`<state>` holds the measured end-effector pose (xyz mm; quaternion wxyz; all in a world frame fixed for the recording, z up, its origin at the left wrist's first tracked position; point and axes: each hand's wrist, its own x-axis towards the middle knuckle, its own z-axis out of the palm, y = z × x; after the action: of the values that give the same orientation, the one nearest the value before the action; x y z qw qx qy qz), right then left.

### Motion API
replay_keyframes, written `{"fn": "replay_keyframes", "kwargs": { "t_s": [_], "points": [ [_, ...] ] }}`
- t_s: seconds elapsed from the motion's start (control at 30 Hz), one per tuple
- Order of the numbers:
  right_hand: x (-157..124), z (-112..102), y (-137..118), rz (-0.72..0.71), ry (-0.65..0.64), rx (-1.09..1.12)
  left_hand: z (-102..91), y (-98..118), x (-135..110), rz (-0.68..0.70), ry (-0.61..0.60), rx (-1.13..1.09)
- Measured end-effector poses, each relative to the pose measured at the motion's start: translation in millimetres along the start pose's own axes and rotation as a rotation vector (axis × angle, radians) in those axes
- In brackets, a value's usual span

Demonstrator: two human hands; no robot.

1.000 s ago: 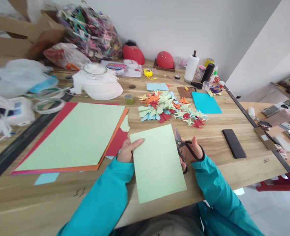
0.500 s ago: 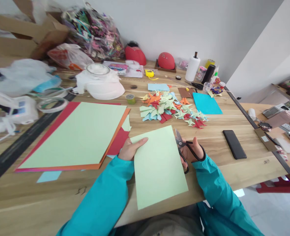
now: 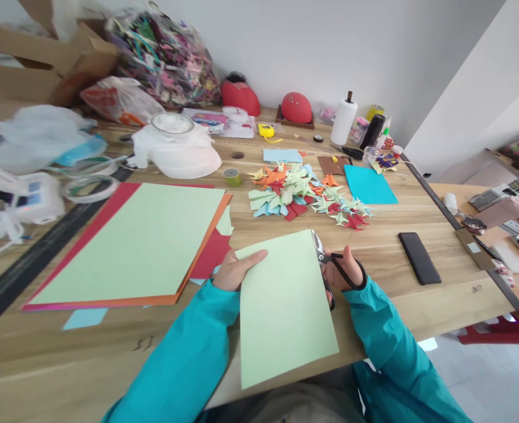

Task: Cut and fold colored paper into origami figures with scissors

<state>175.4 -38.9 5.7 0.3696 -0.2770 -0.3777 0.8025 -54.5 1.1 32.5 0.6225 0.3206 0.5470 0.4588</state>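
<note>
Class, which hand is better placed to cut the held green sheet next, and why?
Probably the right hand: it holds the scissors, blades at the right edge of the green sheet, near its upper corner. The left hand grips the opposite edge, so seems better suited to steadying.

Bright, diffuse light, soft shadows; stretched edges, slight blur

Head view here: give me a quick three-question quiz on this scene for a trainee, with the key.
1. Which hand holds the scissors?
2. The held sheet is: A, red; B, light green; C, orange.
3. Fill the gap: the phone lies on the table, to the ___ of the scissors.

Key:
1. The right hand.
2. B; the left hand grips it, thumb on top.
3. Right.
</note>
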Motion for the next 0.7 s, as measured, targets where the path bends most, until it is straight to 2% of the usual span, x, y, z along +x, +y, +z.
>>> {"fn": "replay_keyframes", "kwargs": {
  "t_s": [0.27, 0.53, 0.7],
  "points": [
    [5.8, 6.2, 0.4, -0.135, 0.172, 0.051, 1.9, -0.2, 1.1, 0.02, 0.084, 0.02],
    [6.3, 10.0, -1.7, -0.151, 0.23, 0.075, 2.0, 0.6, 1.3, 0.029, 0.024, -0.038],
    [5.9, 5.7, 2.8, -0.158, 0.213, 0.111, 2.9, -3.4, -1.5, 0.007, -0.049, -0.049]
  ]
}}
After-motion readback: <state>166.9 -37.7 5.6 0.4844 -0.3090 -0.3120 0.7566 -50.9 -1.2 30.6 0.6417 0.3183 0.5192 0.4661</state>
